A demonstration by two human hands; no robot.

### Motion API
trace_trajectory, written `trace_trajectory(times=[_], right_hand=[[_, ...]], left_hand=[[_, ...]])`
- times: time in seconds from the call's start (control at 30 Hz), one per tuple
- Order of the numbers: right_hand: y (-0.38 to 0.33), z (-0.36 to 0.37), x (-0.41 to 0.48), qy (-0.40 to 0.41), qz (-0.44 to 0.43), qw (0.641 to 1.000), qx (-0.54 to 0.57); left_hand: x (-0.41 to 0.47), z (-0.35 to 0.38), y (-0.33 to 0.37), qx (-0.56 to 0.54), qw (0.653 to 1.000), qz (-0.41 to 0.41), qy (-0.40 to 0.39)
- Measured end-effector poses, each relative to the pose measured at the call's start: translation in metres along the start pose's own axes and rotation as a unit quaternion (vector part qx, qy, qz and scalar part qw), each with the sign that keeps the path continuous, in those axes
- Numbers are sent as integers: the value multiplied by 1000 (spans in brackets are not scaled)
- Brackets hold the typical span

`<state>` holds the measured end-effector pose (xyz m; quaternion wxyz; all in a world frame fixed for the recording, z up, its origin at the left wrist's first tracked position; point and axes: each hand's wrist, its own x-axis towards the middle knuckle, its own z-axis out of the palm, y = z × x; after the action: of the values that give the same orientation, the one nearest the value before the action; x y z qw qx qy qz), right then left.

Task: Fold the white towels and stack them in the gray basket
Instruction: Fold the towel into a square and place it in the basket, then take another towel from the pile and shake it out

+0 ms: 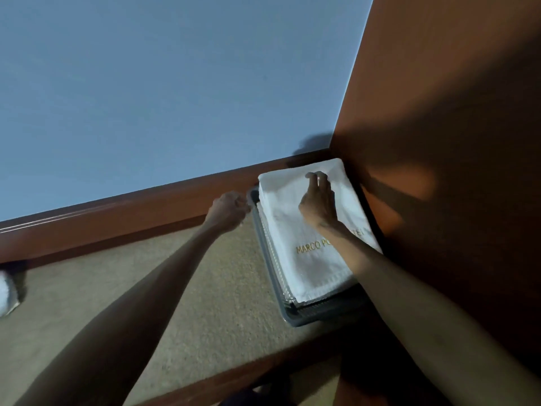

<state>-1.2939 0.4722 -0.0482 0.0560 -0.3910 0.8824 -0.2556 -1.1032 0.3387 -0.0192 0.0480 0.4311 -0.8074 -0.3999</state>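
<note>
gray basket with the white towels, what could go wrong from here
The folded white towel with gold lettering sits above the rim of the gray plastic basket, so it may slide or unfold when the right hand lifts. If the left hand at the far corner tugs the basket, the towel could shift askew.

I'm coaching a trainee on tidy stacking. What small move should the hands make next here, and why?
Probably flatten the right hand and smooth the top towel toward its near edge. The towel already lies on the stack in the gray basket, above the rim, with bent fingers resting on its far part. The left hand sits at the basket's far-left rim and may steady it.
</note>
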Motion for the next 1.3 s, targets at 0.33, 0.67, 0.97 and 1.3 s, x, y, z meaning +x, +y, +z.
trace_trajectory(times=[0.33,0.67,0.97,1.3], right_hand=[[-241,63,-59,-223,-199,952,65],[-458,159,-220,-373,-324,869,11],[-583,230,-326,-480,-375,790,-61],[-710,331,-376,-532,-442,717,-85]], left_hand=[[-154,-157,-118,35,997,-11,61],[-341,-279,-294,55,976,-109,180],[-466,-338,-417,34,952,-203,225],[-526,-392,-550,7,914,-322,247]])
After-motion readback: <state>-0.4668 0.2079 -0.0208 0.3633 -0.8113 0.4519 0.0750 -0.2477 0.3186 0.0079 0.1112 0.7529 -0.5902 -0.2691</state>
